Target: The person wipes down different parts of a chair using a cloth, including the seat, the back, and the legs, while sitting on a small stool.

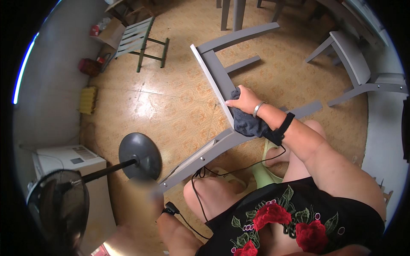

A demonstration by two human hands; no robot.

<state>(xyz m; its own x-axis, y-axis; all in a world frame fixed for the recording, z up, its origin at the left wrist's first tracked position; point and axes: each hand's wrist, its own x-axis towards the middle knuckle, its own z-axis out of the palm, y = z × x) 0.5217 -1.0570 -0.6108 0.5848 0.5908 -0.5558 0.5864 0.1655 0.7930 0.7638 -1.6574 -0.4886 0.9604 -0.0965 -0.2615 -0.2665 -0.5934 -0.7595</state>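
A grey wooden chair (217, 81) is tipped over in front of me, with its seat's pale edge turned toward the left. My right hand (245, 100) grips a dark grey cloth (247, 123) against the seat, the thumb over the pale edge. A bracelet circles that wrist, and a black strap sits higher on the forearm. At the lower left end of the chair's long bolted rail is my left hand (157, 200). Blur covers its fingers, so its grip does not show. A black cable runs from a device on the left wrist across my lap.
A standing fan's round black base (140, 156) and its pole stand at left, beside a white cabinet (81, 158). Farther off is a folding slatted stool (136, 38). Another grey chair (352, 59) is at the right. A yellow object (88, 100) rests by the left wall.
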